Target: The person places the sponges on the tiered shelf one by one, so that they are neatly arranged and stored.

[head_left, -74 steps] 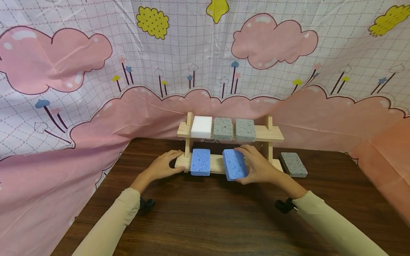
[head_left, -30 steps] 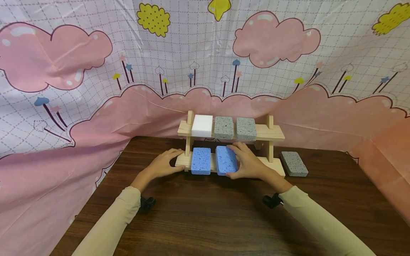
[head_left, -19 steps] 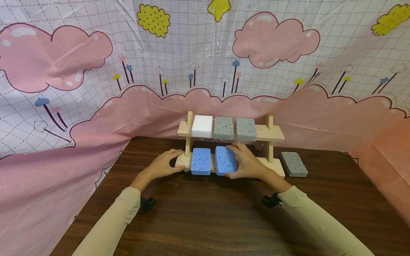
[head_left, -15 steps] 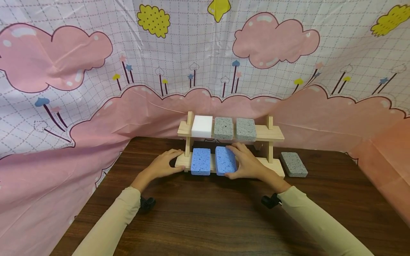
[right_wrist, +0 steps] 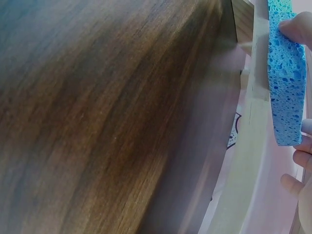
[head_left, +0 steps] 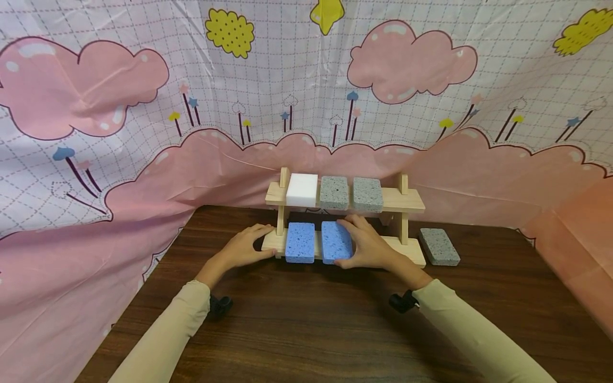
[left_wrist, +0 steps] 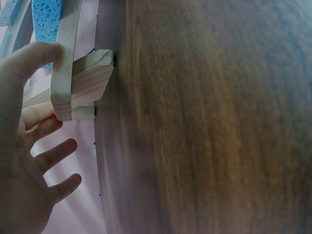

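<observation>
A two-tier wooden shelf (head_left: 394, 244) stands on the table. My left hand (head_left: 242, 247) grips the left end of its lower board, the thumb on the front edge and the index finger behind, as the left wrist view shows. Beside that hand a blue sponge (head_left: 300, 242) lies on the lower board. To its right, my right hand (head_left: 366, 244) holds a second blue sponge (head_left: 336, 242), thumb at the near end and fingers at the far end. In the right wrist view this sponge (right_wrist: 286, 83) lies along the board with the thumb on its edge.
The upper board (head_left: 402, 198) carries a white sponge block (head_left: 302, 189) and two grey sponges, one in the middle (head_left: 333, 192). Another grey sponge (head_left: 439, 246) lies on the dark wooden table (head_left: 306, 324), right of the shelf. A patterned cloth (head_left: 306, 106) hangs behind.
My right hand has moved left with the second blue sponge and set it straighter on the lower board, beside the first. In the last half second it barely moves. My left hand stays put.
</observation>
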Motion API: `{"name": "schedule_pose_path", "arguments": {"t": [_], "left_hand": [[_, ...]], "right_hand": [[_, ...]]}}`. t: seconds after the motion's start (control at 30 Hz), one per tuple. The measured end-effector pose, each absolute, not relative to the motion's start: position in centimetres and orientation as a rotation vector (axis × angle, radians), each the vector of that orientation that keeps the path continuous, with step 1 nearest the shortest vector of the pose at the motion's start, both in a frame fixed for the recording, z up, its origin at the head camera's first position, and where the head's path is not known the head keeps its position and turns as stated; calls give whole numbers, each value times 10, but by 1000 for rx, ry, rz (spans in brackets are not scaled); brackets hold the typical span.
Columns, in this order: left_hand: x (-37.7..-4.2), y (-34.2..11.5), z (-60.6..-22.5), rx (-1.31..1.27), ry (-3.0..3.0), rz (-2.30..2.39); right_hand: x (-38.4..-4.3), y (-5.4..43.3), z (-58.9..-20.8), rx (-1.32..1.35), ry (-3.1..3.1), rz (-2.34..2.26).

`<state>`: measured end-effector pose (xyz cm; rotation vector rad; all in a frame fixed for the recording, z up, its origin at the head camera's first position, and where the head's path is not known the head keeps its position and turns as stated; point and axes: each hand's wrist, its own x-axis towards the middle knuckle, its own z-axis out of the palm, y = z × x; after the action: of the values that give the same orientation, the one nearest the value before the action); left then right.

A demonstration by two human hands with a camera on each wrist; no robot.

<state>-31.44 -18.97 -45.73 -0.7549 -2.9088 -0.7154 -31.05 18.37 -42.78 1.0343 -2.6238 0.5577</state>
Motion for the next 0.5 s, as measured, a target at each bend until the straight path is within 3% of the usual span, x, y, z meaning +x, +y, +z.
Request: {"name": "schedule_pose_path", "arguments": {"t": [0.5], "left_hand": [[-316,-190,-460,-772,-2899,-735]], "right_hand": [[-313,182,-433,1034,-2611,563]]}}
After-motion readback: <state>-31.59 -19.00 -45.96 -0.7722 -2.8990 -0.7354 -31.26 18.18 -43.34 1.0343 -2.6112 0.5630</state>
